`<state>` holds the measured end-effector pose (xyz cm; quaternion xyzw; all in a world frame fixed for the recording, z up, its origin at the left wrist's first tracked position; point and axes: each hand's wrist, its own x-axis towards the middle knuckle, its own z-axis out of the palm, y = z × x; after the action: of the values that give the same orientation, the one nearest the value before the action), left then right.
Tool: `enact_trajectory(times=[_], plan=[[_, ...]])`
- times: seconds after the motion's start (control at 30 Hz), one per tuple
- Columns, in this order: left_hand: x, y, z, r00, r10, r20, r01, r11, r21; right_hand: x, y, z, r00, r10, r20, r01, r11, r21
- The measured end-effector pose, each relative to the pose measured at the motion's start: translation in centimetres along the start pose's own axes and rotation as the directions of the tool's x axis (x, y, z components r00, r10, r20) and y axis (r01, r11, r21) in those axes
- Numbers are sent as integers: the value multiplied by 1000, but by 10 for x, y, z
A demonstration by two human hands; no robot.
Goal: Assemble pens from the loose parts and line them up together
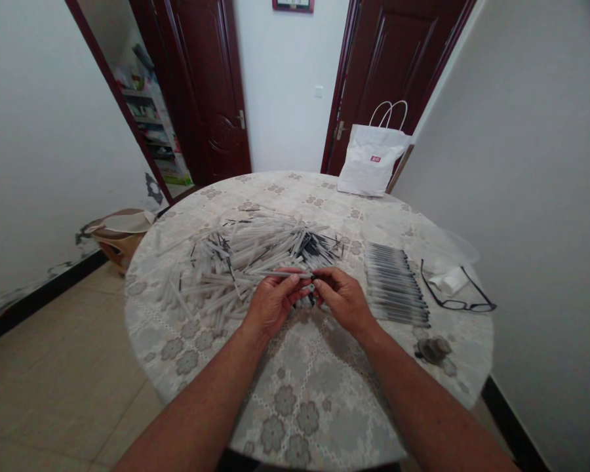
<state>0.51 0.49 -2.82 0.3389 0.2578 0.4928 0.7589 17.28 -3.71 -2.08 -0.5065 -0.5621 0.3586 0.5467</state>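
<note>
My left hand [274,300] is closed on a slim grey-white pen barrel [274,273], which lies nearly level and points left. Fingertips of my right hand [344,296] pinch a small dark piece at the barrel's right end; its exact kind is too small to tell. Both hands meet just above the near edge of a heap of loose translucent pen barrels [255,252]. Thin black pieces [317,247] lie among them, mostly at the heap's right. To the right of my right hand, dark-tipped pens [396,285] lie side by side in a neat row.
A patterned cloth covers the round table [288,419]. Black-framed glasses [456,305], crumpled white tissue [450,280] and a small dark object [433,351] lie at the right. A white paper bag [373,160] stands at the far edge. Beside the table at left is a brown stool [120,239].
</note>
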Motion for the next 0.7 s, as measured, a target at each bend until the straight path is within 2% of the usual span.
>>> enact_trajectory(times=[0.17, 0.53, 0.7], plan=[[-1, 2, 4, 1000, -2, -8, 2, 1000, 6, 0, 1, 0, 1000, 25, -17, -25, 1000, -7], [-2, 2, 4, 1000, -20, -18, 21, 997, 68, -2, 1, -2, 996, -83, -35, 76, 982, -173], [-3, 3, 5, 999, -31, -27, 33, 996, 80, -1, 1, -4, 999, -36, -13, 33, 984, -178]])
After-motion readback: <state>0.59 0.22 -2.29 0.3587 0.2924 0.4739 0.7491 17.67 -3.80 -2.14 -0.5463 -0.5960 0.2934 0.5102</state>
